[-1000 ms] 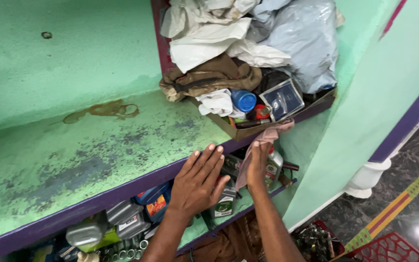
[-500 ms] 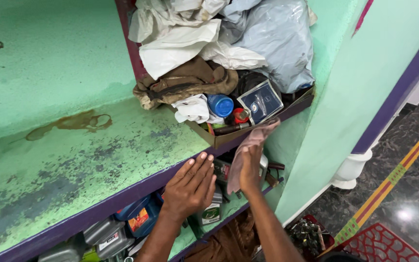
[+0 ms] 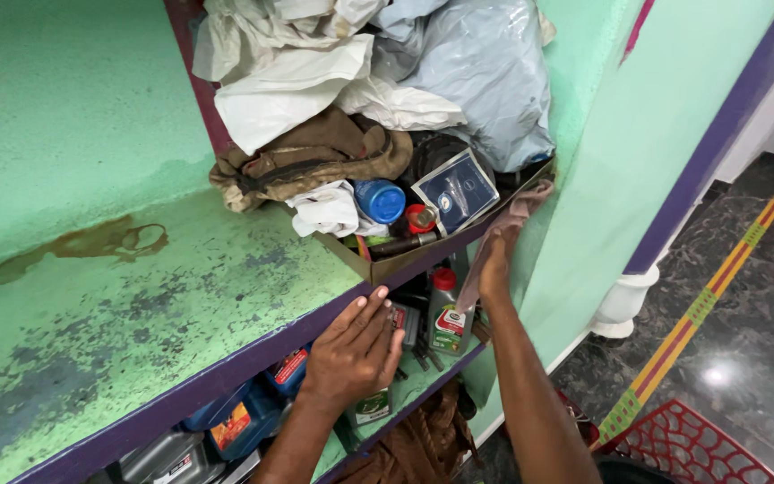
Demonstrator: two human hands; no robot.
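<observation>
My left hand [image 3: 356, 348] lies flat, fingers spread, against the purple front edge of the green shelf [image 3: 226, 372], above the cans on the lower shelf. It holds nothing. My right hand [image 3: 493, 266] reaches up beside the cardboard box [image 3: 378, 266] and grips a greyish-brown cloth [image 3: 512, 224], which hangs against the box's right corner and the green wall. A green bottle with a red cap [image 3: 445, 314] stands just left of my right wrist.
The box holds a blue-capped bottle [image 3: 380, 201], a dark blue packet [image 3: 455, 190], brown fabric [image 3: 315, 157], white rags and a grey plastic bag [image 3: 485, 81]. Blue and grey oil cans [image 3: 235, 421] fill the lower shelf. A red basket [image 3: 696, 448] sits on the dark floor.
My view has shifted so the box sits more central. My left hand slid up to the shelf's front edge. My right hand stays beside the box holding the cloth.
</observation>
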